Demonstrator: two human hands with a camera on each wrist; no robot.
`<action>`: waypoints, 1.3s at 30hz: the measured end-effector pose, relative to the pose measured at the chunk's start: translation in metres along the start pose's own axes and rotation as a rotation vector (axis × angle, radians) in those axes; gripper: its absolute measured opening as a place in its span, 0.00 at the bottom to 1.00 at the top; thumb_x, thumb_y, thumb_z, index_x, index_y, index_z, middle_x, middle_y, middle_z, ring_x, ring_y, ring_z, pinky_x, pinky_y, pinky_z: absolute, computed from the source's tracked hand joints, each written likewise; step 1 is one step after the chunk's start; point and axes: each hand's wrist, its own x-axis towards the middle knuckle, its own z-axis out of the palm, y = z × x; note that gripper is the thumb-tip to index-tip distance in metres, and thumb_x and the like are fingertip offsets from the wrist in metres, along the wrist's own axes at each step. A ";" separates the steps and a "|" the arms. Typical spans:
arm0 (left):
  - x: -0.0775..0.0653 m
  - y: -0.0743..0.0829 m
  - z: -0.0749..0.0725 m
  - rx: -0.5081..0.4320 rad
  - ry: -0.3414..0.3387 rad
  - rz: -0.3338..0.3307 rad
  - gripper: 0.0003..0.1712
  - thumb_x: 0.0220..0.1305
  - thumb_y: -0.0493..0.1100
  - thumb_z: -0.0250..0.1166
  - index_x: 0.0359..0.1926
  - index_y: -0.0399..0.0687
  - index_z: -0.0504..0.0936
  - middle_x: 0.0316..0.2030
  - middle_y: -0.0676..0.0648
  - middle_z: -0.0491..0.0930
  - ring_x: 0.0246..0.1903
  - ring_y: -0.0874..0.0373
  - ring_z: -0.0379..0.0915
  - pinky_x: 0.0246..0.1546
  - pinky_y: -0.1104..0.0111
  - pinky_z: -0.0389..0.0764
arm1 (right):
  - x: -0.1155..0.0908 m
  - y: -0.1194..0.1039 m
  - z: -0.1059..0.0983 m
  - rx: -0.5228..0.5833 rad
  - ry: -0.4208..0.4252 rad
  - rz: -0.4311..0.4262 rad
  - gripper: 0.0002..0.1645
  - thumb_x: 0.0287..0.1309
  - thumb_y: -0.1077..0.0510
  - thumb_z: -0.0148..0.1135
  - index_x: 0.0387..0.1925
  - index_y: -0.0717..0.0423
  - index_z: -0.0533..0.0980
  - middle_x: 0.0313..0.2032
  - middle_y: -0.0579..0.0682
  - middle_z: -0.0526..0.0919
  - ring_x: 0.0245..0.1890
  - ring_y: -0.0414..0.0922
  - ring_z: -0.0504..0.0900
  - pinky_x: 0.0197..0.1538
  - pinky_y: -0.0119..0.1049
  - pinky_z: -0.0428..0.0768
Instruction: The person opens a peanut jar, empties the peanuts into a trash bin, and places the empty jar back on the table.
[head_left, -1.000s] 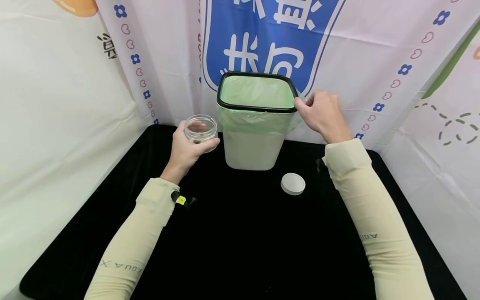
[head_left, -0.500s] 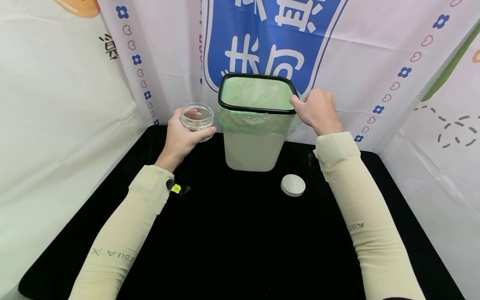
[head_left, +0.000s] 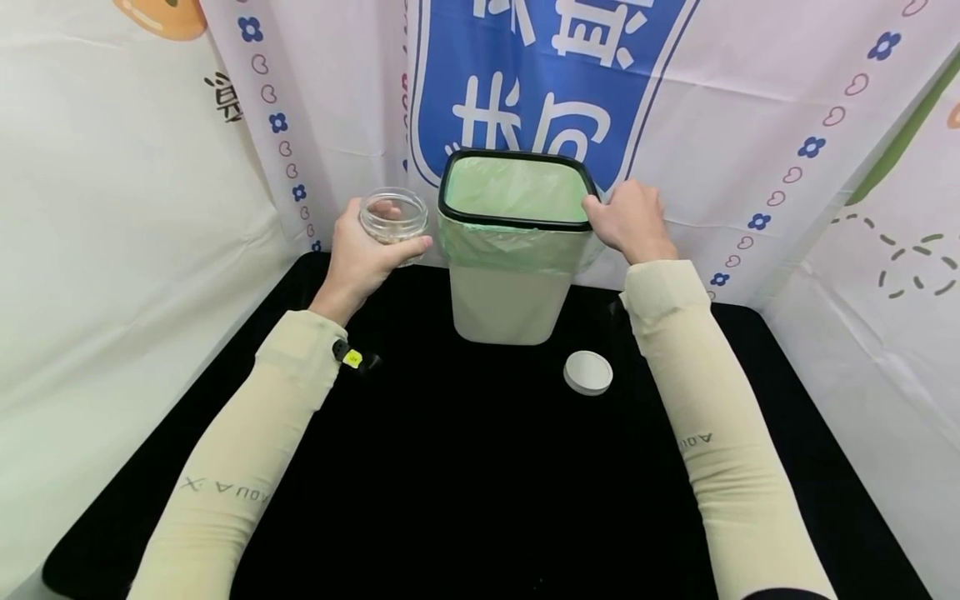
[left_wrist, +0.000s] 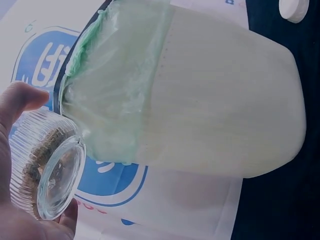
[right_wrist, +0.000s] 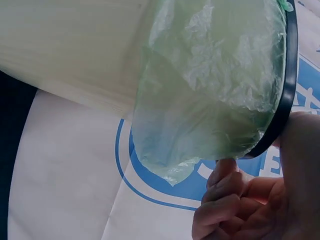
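Observation:
My left hand grips a clear glass jar without a lid, thumb on its near side. The jar is held up just left of the bin, apart from its rim. Through the ribbed glass in the left wrist view, brownish lumpy contents show near the base. A whitish bin stands upright at the back, lined with a pale green plastic bag folded over its outside. My right hand pinches the black rim at its right side; the right wrist view shows its fingers curled under that rim.
A round white lid lies on the black tabletop, in front of the bin and to its right. Behind the bin hangs a printed fabric wall, with more white fabric on both sides.
My left hand has raised the jar slightly and moved it a little leftward. The right hand has kept to the bin's right rim, its forearm shifting left.

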 end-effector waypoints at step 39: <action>0.051 0.055 -0.004 0.190 -0.002 0.024 0.47 0.45 0.55 0.84 0.63 0.45 0.72 0.54 0.51 0.78 0.57 0.56 0.76 0.63 0.65 0.78 | 0.010 0.003 0.012 0.097 -0.081 0.074 0.17 0.57 0.59 0.44 0.14 0.48 0.57 0.14 0.42 0.51 0.20 0.46 0.54 0.24 0.37 0.64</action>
